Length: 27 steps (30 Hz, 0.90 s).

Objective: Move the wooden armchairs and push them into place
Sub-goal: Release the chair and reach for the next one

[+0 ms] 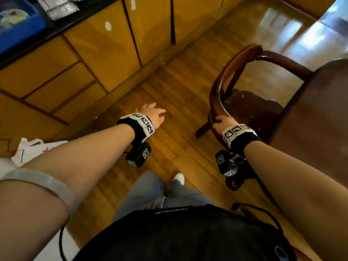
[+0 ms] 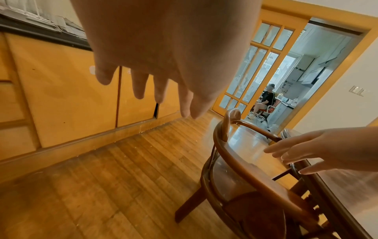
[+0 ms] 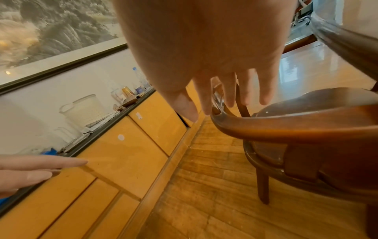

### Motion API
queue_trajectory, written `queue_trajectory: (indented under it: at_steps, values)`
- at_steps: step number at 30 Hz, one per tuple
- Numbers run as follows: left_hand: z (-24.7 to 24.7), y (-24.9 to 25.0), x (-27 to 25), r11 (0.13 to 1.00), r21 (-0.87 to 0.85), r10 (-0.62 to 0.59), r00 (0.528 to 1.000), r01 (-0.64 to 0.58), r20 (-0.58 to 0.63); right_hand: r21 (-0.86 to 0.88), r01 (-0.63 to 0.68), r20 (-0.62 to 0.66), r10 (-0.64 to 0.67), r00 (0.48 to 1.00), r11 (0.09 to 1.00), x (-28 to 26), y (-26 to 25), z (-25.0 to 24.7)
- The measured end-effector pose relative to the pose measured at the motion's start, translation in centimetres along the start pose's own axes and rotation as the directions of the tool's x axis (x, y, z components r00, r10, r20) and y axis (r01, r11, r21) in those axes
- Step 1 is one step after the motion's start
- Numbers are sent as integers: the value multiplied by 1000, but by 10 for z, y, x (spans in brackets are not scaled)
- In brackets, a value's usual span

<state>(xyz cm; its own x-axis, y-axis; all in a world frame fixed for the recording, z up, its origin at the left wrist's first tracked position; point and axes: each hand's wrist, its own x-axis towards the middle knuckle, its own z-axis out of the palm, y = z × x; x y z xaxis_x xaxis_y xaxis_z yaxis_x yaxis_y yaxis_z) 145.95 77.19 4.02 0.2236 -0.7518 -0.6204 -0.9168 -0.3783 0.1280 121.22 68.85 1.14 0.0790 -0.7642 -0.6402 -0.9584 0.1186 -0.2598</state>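
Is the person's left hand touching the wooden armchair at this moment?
No, the left hand hovers with straight fingers over the bare floor, well apart from the wooden armchair.

One wooden armchair (image 1: pixel 243 102) beside one dark table (image 1: pixel 320 113), two bare hands, left (image 1: pixel 153 114) and right (image 1: pixel 223 122), one long yellow cabinet (image 1: pixel 90 53) with one white sticker (image 1: pixel 108 26), and one white bag (image 1: pixel 32 150).

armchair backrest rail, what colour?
Dark reddish-brown varnished wood. The armchair rail shows best in the right wrist view.
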Motion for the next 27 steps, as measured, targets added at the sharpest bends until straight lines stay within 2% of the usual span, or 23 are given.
queue_trajectory:
  at_steps: [6, 10, 12, 14, 19, 22, 27]
  values:
    - [-68, 12, 96, 998, 31, 53, 998, -53, 18, 59, -104, -69, 108, 992, 993, 75, -40, -47]
    - [-134, 28, 189, 985, 96, 144, 990, -144, 8, 203, -239, -147, 271, 951, 949, 141, -65, -79]
    - [-163, 37, 225, 971, 138, 200, 980, -198, 0, 242, -291, -135, 329, 935, 926, 163, -70, -93]
    - [-192, 50, 262, 945, 179, 271, 962, -275, 46, 283, -346, -99, 386, 917, 895, 180, -75, -108]
    - [-252, 99, 336, 819, 337, 437, 885, -465, 159, 458, -422, -36, 491, 871, 782, 204, -74, -134]
    - [-270, 146, 370, 727, 403, 500, 831, -556, 244, 555, -482, -7, 584, 812, 678, 214, -64, -138]
    - [-280, 243, 419, 517, 486, 607, 702, -704, 371, 678, -569, 102, 708, 699, 465, 242, -35, -138]
